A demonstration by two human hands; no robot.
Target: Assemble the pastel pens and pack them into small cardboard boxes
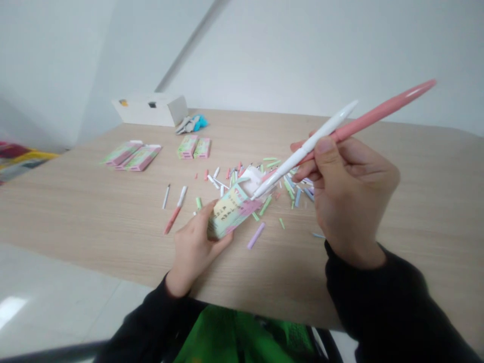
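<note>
My left hand is wrapped round a small green and pink printed box, tilted with its open end up and to the right. A white flap stands at that opening. My right hand pinches a white pen and a pink pen between thumb and fingers. The white pen's lower tip is at the box's opening; whether it touches the rim I cannot tell. The pink pen's lower end lies partly behind the white one.
Behind the box, many coloured caps and pen parts lie scattered. A red and white pen lies at left. Farther back are printed boxes, smaller boxes, a white carton and a grey and blue crumpled item.
</note>
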